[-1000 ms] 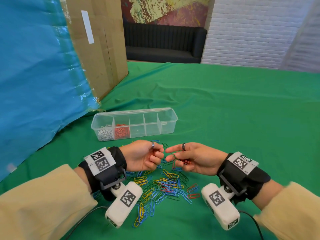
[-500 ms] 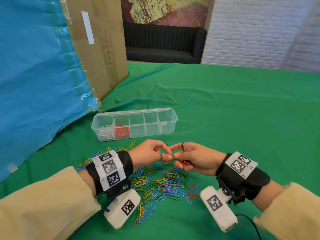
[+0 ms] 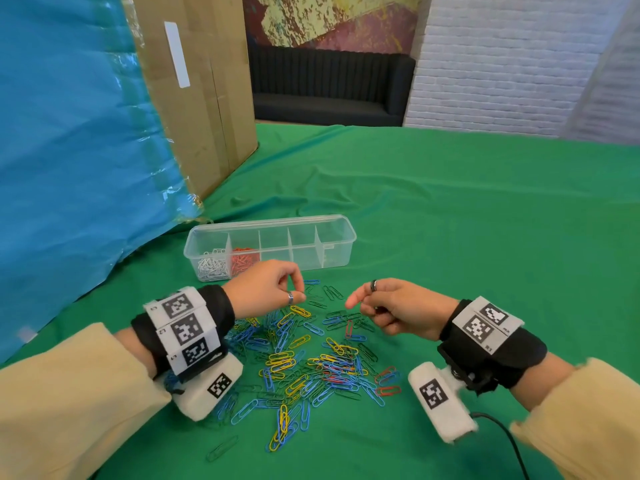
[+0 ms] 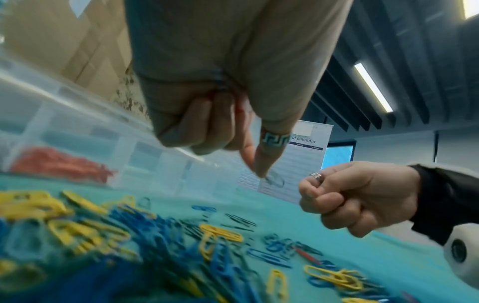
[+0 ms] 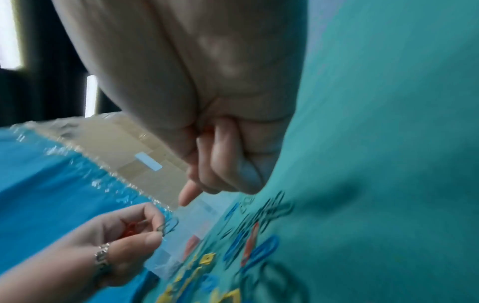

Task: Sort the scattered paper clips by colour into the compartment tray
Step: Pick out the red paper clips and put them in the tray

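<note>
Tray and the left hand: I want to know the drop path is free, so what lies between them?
In the head view, only bare green cloth lies between the tray and the left hand.

A green cloth [image 3: 450, 209] covers the table, rumpled into soft folds toward the far side. On the left stands a tall cardboard box [image 3: 204, 98] with a white label strip, partly wrapped in blue plastic sheeting [image 3: 76, 150]. Beyond the table a black sofa [image 3: 329, 88] sits against a wall bearing a mottled yellow-and-red painting [image 3: 329, 19] — beside it, a white brick wall [image 3: 502, 64]. The left wrist view shows dark ceiling slats with a strip light [image 4: 373, 87] and a calendar poster [image 4: 298, 162].
</note>
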